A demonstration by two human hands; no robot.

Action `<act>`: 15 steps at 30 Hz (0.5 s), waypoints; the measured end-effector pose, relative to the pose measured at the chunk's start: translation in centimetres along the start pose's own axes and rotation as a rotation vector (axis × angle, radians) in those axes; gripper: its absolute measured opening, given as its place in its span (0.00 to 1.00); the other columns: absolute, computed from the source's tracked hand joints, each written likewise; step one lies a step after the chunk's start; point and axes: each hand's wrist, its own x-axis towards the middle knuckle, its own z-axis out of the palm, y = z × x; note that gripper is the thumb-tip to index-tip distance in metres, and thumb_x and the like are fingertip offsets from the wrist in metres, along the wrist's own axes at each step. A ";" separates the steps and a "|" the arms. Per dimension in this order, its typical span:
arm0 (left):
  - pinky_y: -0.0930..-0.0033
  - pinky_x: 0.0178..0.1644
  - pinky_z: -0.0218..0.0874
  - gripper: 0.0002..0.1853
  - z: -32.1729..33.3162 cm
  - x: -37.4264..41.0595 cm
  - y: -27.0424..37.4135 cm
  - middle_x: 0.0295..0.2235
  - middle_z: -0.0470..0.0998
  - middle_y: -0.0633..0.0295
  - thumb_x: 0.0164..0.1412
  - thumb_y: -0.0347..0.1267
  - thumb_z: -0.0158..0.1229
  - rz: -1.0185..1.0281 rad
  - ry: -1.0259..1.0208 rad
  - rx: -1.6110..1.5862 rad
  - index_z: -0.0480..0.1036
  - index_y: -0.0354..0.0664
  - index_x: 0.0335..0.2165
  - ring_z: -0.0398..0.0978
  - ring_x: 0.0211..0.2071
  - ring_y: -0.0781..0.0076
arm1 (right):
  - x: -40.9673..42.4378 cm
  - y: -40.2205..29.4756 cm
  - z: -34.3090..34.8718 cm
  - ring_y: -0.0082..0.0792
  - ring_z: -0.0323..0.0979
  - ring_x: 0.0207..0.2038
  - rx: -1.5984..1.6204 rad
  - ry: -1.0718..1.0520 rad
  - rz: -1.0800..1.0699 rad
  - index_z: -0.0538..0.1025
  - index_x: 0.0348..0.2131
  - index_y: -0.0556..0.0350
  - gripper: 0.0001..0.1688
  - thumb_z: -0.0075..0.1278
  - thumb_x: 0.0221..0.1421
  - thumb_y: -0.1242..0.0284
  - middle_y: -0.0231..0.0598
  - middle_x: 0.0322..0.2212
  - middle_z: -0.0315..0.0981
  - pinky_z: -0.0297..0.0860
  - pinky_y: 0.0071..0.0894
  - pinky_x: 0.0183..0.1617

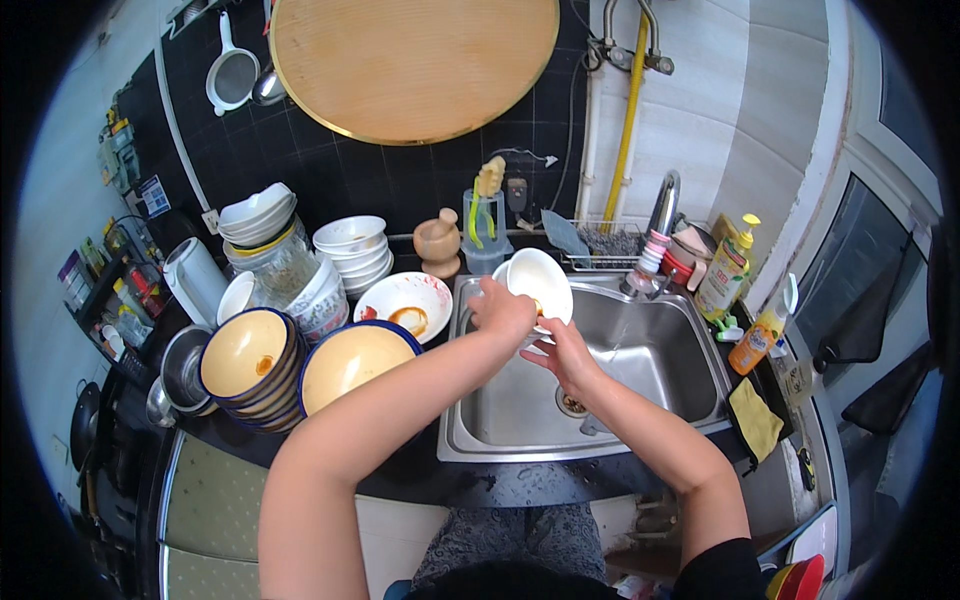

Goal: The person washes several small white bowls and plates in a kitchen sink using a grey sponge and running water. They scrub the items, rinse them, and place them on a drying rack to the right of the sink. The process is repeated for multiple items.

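Over the left part of the steel sink (660,360), my left hand (506,307) and my right hand (564,352) both grip small white bowls (541,283). The front bowl is tilted, its inside facing up and showing a brown stain near my fingers. Another white bowl shows behind it, and how many are held together cannot be told. Left of the sink lies a white dish (405,304) with brown sauce residue and red marks. Cream bowls with blue rims (247,352) are stacked farther left, and a further cream bowl (360,360) sits partly behind my left forearm.
A chrome faucet (666,199) rises behind the sink. Right of it stand a pump bottle (724,274) and an orange spray bottle (761,337). A wooden mortar (439,244), a plastic utensil holder (485,225) and stacked white bowls (352,251) line the back of the counter.
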 end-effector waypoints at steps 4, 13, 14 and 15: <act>0.54 0.48 0.54 0.31 4.8 -0.7 -4.3 0.45 0.53 0.38 0.41 0.28 0.51 -0.119 -0.002 -0.018 0.50 0.37 0.46 0.60 0.44 0.40 | -0.2 3.8 -4.7 0.30 0.58 0.37 -0.058 0.068 0.062 0.57 0.46 0.48 0.27 0.44 0.44 0.68 0.35 0.38 0.57 0.67 0.36 0.38; 0.56 0.45 0.58 0.30 11.6 0.9 -14.3 0.45 0.54 0.35 0.42 0.25 0.48 -0.390 0.050 -0.206 0.50 0.37 0.47 0.63 0.42 0.40 | 3.2 9.3 -10.3 0.33 0.64 0.33 -0.350 0.158 0.350 0.57 0.45 0.49 0.29 0.45 0.40 0.73 0.38 0.35 0.60 0.70 0.39 0.31; 0.56 0.46 0.58 0.30 11.9 1.2 -14.9 0.45 0.54 0.35 0.42 0.25 0.48 -0.414 0.061 -0.215 0.50 0.37 0.47 0.63 0.42 0.40 | 4.5 10.7 -11.4 0.35 0.64 0.34 -0.373 0.128 0.376 0.55 0.46 0.49 0.31 0.46 0.40 0.72 0.39 0.36 0.59 0.70 0.40 0.32; 0.56 0.41 0.61 0.29 12.5 2.1 -16.2 0.45 0.56 0.38 0.43 0.25 0.47 -0.419 0.074 -0.209 0.51 0.38 0.47 0.63 0.42 0.43 | 5.2 11.2 -11.6 0.35 0.64 0.34 -0.390 0.133 0.396 0.54 0.47 0.48 0.32 0.46 0.40 0.72 0.39 0.36 0.59 0.70 0.41 0.33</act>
